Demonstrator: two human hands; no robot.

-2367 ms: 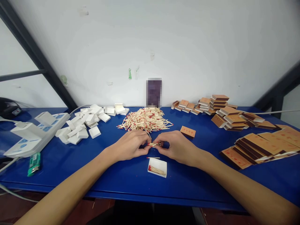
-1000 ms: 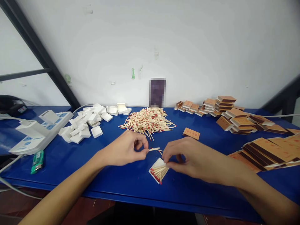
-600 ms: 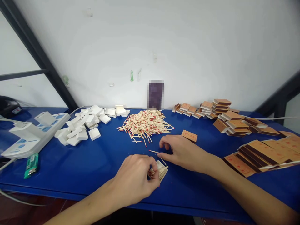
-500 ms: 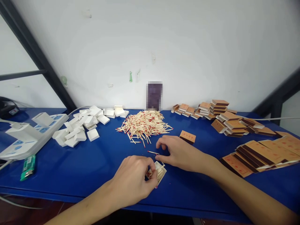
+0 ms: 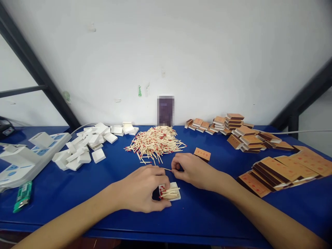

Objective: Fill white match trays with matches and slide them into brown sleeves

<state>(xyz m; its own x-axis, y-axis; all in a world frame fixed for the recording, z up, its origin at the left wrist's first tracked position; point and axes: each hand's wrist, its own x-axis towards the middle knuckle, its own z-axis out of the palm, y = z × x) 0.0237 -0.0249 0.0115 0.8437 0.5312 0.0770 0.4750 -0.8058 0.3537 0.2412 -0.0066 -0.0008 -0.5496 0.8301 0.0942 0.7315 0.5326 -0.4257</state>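
A small white matchbox tray (image 5: 177, 195) lies near the front of the table, partly filled with matches (image 5: 169, 192) whose red heads point left. My left hand (image 5: 147, 188) curls around its left end, thumb on the near side and fingers on the far side. Just beyond the tray, my right hand (image 5: 190, 171) pinches one loose match (image 5: 167, 169) by its right end, low over the table. Behind both hands spreads a big heap of loose matches (image 5: 157, 141). One orange matchbox sleeve (image 5: 202, 154) sits right behind my right hand.
White trays (image 5: 85, 145) are piled at the left, beside a power strip (image 5: 38, 157) and a green packet (image 5: 23, 196). Stacks of orange matchbox sleeves (image 5: 281, 169) fill the right side. A pixelated dark object (image 5: 166, 111) stands against the wall (image 5: 207, 52).
My right finger and thumb have closed on the single match. My left hand has gone from a pinch over the tray to holding its sides, and the tray has turned more level.
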